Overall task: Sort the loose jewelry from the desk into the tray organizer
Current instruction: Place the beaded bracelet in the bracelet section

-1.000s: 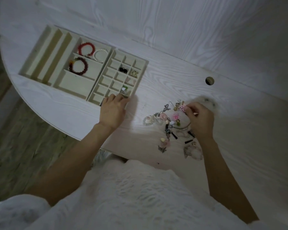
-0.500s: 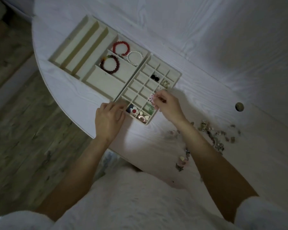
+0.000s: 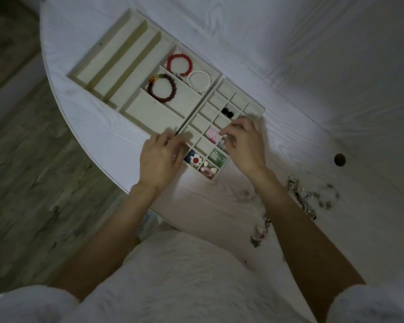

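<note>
A person's right hand (image 3: pixel 244 145) hovers over the small-grid tray (image 3: pixel 254 108), fingertips curled beside a pink flower piece (image 3: pixel 212 134) lying in one cell; whether they pinch it cannot be told. The left hand (image 3: pixel 160 159) rests on the tray's near corner, fingers relaxed, steadying it. More loose jewelry (image 3: pixel 308 199) waits on the tabletop (image 3: pixel 289 127). A clean release probably means lifting straight up, sparing neighbouring cells.

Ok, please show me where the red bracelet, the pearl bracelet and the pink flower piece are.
red bracelet (image 3: pixel 170 59): head view, on the beads of its left side.
pearl bracelet (image 3: pixel 208 74): head view, on its right-hand beads.
pink flower piece (image 3: pixel 212 134): head view, on its petals.
</note>
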`<state>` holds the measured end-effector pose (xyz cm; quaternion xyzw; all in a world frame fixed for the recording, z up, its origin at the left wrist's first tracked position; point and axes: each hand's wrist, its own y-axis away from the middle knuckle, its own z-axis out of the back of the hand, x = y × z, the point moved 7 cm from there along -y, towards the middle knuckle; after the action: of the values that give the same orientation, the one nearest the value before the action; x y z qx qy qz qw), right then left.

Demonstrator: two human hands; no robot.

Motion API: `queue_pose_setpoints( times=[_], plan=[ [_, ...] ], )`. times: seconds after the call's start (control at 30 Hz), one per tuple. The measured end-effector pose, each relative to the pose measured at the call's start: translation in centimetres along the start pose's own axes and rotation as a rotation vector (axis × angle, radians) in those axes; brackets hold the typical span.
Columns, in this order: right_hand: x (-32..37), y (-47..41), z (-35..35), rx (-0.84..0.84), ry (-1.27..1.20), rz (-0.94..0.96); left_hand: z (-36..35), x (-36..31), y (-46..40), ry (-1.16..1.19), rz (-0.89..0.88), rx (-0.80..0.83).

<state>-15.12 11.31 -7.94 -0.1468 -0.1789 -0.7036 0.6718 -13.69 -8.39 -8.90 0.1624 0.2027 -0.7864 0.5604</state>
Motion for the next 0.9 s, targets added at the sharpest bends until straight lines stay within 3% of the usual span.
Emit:
queue_pose_setpoints(
  times=[0.17,0.43,0.57,0.9],
  plan=[
    [1.1,-0.4,-2.0,0.104,0.177,0.060,-1.2,-1.7,-1.8,-0.019,-0.123,0.050],
    [1.0,0.4,-1.2,0.042,0.096,0.069,-3.6,-3.3,-5.2,-0.237,-0.343,0.280],
    [1.2,0.7,-1.8,0.114,0.048,0.121,-3.7,-3.0,-5.6,-0.307,-0.446,0.284],
    [1.6,-1.1,-1.1,0.030,0.146,0.057,-3.6,-3.2,-5.5,-0.257,-0.379,0.281]
  ],
)
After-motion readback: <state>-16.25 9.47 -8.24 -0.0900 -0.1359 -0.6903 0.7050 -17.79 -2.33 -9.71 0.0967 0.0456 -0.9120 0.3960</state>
